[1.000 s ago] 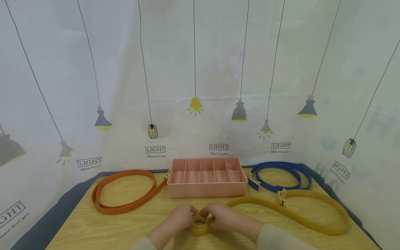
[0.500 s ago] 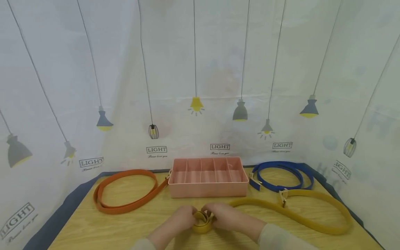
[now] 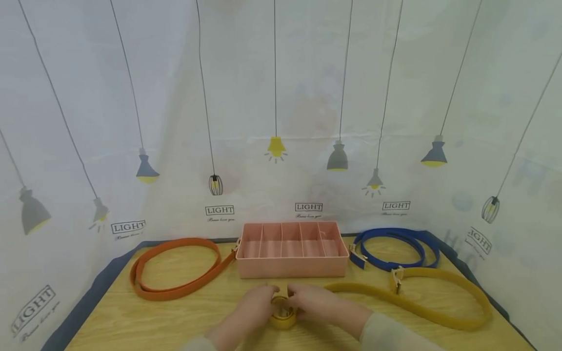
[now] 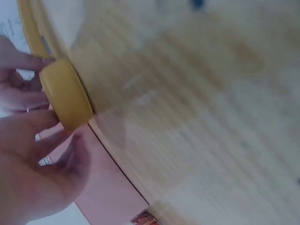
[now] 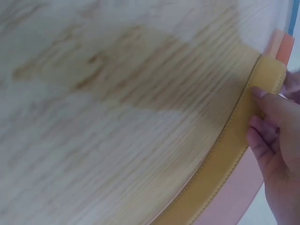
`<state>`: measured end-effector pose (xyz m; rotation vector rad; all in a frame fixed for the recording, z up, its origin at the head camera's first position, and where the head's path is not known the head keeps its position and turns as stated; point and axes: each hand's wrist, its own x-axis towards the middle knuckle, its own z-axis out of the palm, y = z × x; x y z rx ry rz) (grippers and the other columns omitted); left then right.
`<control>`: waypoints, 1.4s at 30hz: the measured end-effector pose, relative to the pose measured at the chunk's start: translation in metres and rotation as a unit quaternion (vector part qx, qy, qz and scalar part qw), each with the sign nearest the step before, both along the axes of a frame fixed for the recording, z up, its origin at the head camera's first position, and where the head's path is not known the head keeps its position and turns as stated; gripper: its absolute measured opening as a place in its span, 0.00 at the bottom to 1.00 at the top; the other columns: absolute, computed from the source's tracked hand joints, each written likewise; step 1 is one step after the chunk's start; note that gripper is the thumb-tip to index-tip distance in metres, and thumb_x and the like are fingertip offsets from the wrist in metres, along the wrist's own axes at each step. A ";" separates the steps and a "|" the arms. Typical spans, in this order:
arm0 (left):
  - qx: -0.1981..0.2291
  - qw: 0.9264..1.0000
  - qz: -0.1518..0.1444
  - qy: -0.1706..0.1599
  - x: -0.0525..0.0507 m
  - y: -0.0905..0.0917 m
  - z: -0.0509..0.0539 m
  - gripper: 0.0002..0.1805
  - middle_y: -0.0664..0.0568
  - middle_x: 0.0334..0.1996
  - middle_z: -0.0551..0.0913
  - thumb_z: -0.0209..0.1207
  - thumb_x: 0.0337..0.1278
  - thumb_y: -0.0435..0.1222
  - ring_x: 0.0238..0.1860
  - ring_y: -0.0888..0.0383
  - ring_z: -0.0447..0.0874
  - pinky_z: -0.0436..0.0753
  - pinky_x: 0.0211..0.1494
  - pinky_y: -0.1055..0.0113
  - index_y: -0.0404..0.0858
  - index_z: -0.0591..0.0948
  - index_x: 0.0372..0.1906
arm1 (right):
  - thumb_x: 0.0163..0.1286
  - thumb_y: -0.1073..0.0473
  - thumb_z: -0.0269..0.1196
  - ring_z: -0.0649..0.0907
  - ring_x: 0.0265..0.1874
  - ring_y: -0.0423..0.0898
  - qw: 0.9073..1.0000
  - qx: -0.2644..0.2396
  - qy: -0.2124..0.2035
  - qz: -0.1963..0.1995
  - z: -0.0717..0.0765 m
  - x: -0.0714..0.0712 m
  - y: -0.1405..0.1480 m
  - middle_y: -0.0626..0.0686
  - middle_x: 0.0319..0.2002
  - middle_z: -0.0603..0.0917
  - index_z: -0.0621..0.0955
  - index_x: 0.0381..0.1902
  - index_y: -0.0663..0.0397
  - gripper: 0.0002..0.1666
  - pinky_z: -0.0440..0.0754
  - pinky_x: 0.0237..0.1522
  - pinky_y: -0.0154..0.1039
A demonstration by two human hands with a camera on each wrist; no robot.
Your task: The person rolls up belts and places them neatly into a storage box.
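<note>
A yellow belt (image 3: 456, 321) has one end wound into a small coil (image 3: 283, 321) standing on its edge in front of me. My left hand (image 3: 256, 304) holds the coil's left side; in the left wrist view its fingers lie against the rolled strap (image 4: 68, 93). From the right, my right hand (image 3: 309, 302) pinches the strap, its thumb flat on the stitched band (image 5: 225, 140) in the right wrist view. The rest of the belt runs out to the right and loops round to its gold buckle (image 3: 397, 279). Fingertips behind the coil are partly hidden.
Behind the hands stands a pink box (image 3: 291, 267) with several compartments. An orange belt (image 3: 175, 294) lies looped on the left of the wooden table (image 3: 145, 326), its buckle end by the box. At the back right lies a looped blue belt (image 3: 382, 263).
The coil has stayed in place between both hands while their fingers shifted slightly round it. The strap inside the coil sits differently. The other belts and the box stand as before.
</note>
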<state>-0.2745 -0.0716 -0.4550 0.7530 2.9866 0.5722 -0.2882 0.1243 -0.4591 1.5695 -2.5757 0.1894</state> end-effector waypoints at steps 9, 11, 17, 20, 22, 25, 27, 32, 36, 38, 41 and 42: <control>0.023 0.995 -0.086 0.045 0.008 0.005 0.001 0.13 0.65 0.17 0.65 0.66 0.48 0.36 0.21 0.66 0.61 0.66 0.26 0.72 0.46 0.74 0.16 | 0.51 0.62 0.74 0.73 0.29 0.33 0.999 -0.028 0.019 0.008 -0.003 0.001 -0.005 0.44 0.33 0.71 0.83 0.29 0.48 0.09 0.70 0.33 0.22; 0.028 0.995 -0.094 0.004 0.009 0.005 0.000 0.16 0.65 0.15 0.64 0.66 0.48 0.34 0.18 0.67 0.60 0.66 0.24 0.73 0.46 0.72 0.15 | 0.51 0.63 0.74 0.75 0.31 0.33 1.000 -0.024 0.008 0.001 -0.002 0.002 -0.005 0.44 0.34 0.73 0.83 0.29 0.49 0.09 0.72 0.35 0.22; 0.025 0.990 -0.136 -0.004 0.002 0.001 -0.007 0.06 0.62 0.22 0.78 0.66 0.52 0.29 0.25 0.69 0.73 0.75 0.33 0.73 0.41 0.84 0.23 | 0.56 0.68 0.71 0.79 0.38 0.34 0.998 -0.030 -0.052 -0.020 -0.003 0.002 -0.002 0.44 0.41 0.79 0.85 0.41 0.52 0.13 0.75 0.41 0.23; 0.027 0.988 -0.152 -0.005 -0.002 -0.005 -0.009 0.03 0.59 0.27 0.82 0.65 0.55 0.29 0.30 0.68 0.77 0.77 0.37 0.72 0.39 0.86 0.29 | 0.57 0.74 0.66 0.80 0.44 0.34 0.997 -0.024 -0.060 -0.033 -0.003 0.001 0.003 0.43 0.46 0.81 0.85 0.46 0.49 0.21 0.75 0.44 0.25; 0.031 0.986 -0.164 -0.011 -0.004 -0.009 -0.008 0.03 0.59 0.28 0.82 0.65 0.55 0.28 0.31 0.68 0.77 0.78 0.38 0.72 0.38 0.86 0.30 | 0.56 0.74 0.65 0.80 0.46 0.34 0.999 -0.012 -0.040 -0.031 -0.002 0.001 0.005 0.41 0.48 0.81 0.85 0.47 0.45 0.24 0.76 0.44 0.26; 0.030 0.984 -0.176 -0.015 -0.005 -0.015 -0.006 0.03 0.61 0.28 0.83 0.65 0.55 0.28 0.31 0.69 0.76 0.77 0.38 0.73 0.39 0.87 0.30 | 0.58 0.71 0.66 0.80 0.47 0.33 1.000 0.009 0.011 -0.018 0.001 0.001 0.006 0.40 0.50 0.81 0.85 0.49 0.41 0.24 0.76 0.44 0.26; 0.029 0.983 -0.182 -0.013 -0.006 -0.016 -0.005 0.03 0.61 0.29 0.84 0.66 0.54 0.28 0.33 0.69 0.78 0.77 0.39 0.74 0.39 0.87 0.30 | 0.58 0.69 0.67 0.81 0.44 0.32 0.999 0.014 0.027 -0.010 0.001 0.002 0.005 0.39 0.48 0.82 0.85 0.47 0.40 0.22 0.76 0.40 0.24; -0.002 0.987 -0.163 -0.010 -0.004 -0.012 -0.003 0.03 0.62 0.27 0.84 0.66 0.52 0.30 0.31 0.69 0.78 0.78 0.38 0.73 0.41 0.88 0.30 | 0.58 0.69 0.67 0.79 0.34 0.29 0.999 0.024 0.014 -0.036 0.000 0.000 0.000 0.36 0.41 0.83 0.87 0.42 0.39 0.19 0.72 0.31 0.22; -0.043 0.991 -0.130 0.012 0.003 -0.001 -0.001 0.10 0.63 0.17 0.72 0.66 0.47 0.34 0.21 0.66 0.68 0.73 0.30 0.71 0.44 0.78 0.18 | 0.55 0.69 0.67 0.79 0.35 0.29 0.999 0.018 0.002 -0.050 0.002 0.001 -0.004 0.36 0.38 0.83 0.87 0.41 0.38 0.20 0.73 0.33 0.23; -0.052 0.991 -0.124 0.028 0.005 0.002 -0.001 0.15 0.63 0.15 0.67 0.67 0.47 0.36 0.19 0.65 0.65 0.71 0.27 0.71 0.45 0.73 0.16 | 0.54 0.71 0.68 0.79 0.35 0.29 0.999 0.015 0.005 -0.045 0.002 0.002 -0.006 0.37 0.36 0.83 0.87 0.39 0.39 0.20 0.73 0.34 0.23; -0.055 0.988 -0.136 0.054 0.005 0.003 -0.002 0.17 0.63 0.15 0.67 0.68 0.50 0.37 0.19 0.66 0.66 0.71 0.27 0.71 0.45 0.72 0.15 | 0.53 0.71 0.68 0.79 0.35 0.30 0.999 0.004 -0.005 -0.048 0.001 0.003 -0.006 0.38 0.35 0.82 0.87 0.38 0.42 0.19 0.73 0.35 0.22; -0.055 0.987 -0.142 0.056 0.005 0.004 -0.002 0.17 0.63 0.16 0.68 0.68 0.50 0.37 0.20 0.67 0.67 0.71 0.28 0.71 0.45 0.73 0.16 | 0.54 0.71 0.68 0.79 0.35 0.30 0.999 0.000 -0.009 -0.048 0.000 0.004 -0.004 0.38 0.36 0.82 0.87 0.39 0.43 0.19 0.74 0.36 0.22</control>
